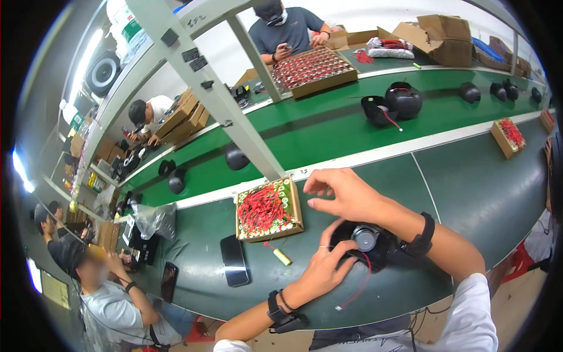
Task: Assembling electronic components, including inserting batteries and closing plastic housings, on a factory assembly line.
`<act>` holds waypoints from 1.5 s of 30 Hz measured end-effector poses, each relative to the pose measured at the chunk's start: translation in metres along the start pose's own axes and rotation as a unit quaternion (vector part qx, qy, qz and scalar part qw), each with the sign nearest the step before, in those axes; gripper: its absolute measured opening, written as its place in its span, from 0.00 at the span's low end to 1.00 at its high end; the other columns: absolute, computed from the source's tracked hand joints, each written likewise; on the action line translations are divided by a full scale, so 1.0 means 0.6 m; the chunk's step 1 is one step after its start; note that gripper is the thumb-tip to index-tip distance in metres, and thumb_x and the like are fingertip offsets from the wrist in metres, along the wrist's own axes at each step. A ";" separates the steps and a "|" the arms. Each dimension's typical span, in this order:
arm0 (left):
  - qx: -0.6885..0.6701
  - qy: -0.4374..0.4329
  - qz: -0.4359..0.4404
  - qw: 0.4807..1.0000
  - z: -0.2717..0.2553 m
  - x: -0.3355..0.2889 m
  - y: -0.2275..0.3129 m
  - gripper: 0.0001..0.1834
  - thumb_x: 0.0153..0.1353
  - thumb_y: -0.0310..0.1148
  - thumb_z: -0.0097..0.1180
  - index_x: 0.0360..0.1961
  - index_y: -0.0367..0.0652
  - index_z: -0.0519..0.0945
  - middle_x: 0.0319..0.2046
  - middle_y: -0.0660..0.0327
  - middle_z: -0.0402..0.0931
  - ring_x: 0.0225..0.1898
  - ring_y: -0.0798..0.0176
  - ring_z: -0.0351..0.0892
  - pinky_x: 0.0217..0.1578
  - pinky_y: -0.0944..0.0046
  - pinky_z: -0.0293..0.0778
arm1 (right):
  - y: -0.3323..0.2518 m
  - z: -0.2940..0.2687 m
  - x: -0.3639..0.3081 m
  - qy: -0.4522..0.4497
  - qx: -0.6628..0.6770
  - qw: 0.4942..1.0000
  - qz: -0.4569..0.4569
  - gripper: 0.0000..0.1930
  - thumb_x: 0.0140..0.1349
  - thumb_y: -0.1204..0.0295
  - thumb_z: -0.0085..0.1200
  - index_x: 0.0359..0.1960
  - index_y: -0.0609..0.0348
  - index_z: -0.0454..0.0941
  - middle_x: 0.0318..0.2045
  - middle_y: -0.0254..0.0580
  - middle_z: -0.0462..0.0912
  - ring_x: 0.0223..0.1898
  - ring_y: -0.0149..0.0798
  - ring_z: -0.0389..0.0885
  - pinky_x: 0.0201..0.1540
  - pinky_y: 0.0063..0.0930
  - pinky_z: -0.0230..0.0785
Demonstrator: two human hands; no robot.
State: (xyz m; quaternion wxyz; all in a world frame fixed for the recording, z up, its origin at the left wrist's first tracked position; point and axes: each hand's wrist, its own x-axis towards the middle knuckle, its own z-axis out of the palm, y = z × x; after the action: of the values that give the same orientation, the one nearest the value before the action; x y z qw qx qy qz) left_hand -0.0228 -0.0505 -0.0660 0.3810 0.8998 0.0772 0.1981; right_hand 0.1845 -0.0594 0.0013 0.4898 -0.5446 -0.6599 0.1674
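My left hand (324, 267) grips the left rim of a round black plastic housing (384, 249) on the bench. A silver round speaker (365, 237) sits in that housing, and a thin red lead with a white plug (339, 307) trails from it toward me. Above the housing's far side, my right hand (346, 196) hovers with fingers curved and apart, nothing visible between them. Left of the hands stands a cardboard box (270, 237) of green cylindrical batteries with red leads. One loose green battery (282, 256) with a red lead lies just in front of that box.
A dark phone (234, 261) lies left of my left hand, another phone (169, 280) farther left. Beyond the bench runs a green conveyor belt (305, 132) carrying black housings (403, 101). A metal post (234, 111) rises beyond the battery box. Co-workers sit across and at left.
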 end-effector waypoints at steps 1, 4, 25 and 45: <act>0.017 0.017 0.023 0.999 0.006 -0.002 0.000 0.26 0.65 0.27 0.72 0.63 0.49 0.78 0.72 0.39 0.61 0.69 0.32 0.72 0.67 0.42 0.73 | -0.016 0.010 0.009 -0.006 0.007 1.000 -0.002 0.12 0.66 0.71 0.68 0.47 0.62 0.84 0.38 0.45 0.89 0.40 0.38 0.89 0.45 0.35 0.82; 0.005 0.002 0.019 1.000 0.013 -0.016 -0.006 0.31 0.66 0.32 0.72 0.69 0.43 0.75 0.67 0.40 0.71 0.69 0.35 0.73 0.65 0.41 0.74 | -0.072 0.051 0.028 -0.159 -0.055 0.984 -0.061 0.09 0.62 0.72 0.65 0.42 0.62 0.86 0.29 0.51 0.87 0.33 0.53 0.89 0.40 0.42 0.82; -0.110 0.009 0.003 0.994 0.017 -0.044 -0.014 0.42 0.74 0.42 0.65 0.81 0.37 0.59 0.78 0.48 0.63 0.78 0.47 0.63 0.77 0.47 0.59 | -0.242 0.102 0.047 -0.198 -0.168 0.963 -0.077 0.19 0.58 0.76 0.63 0.49 0.72 0.73 0.26 0.55 0.85 0.28 0.58 0.89 0.28 0.48 0.81; -0.174 0.118 -0.046 0.976 0.051 0.046 -0.017 0.55 0.55 0.25 0.76 0.77 0.38 0.51 0.68 0.46 0.64 0.67 0.53 0.72 0.70 0.54 0.69 | -0.059 -0.028 -0.190 0.153 0.364 0.910 0.125 0.13 0.76 0.80 0.56 0.59 0.65 0.74 0.57 0.46 0.82 0.59 0.33 0.83 0.63 0.31 0.79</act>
State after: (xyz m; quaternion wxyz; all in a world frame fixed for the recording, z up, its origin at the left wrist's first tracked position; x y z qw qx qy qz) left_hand 0.0151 -0.0551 -0.0843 0.5290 0.7853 0.1275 0.2954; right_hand 0.1703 -0.1777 -0.0174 0.7241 -0.4252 -0.3968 0.3708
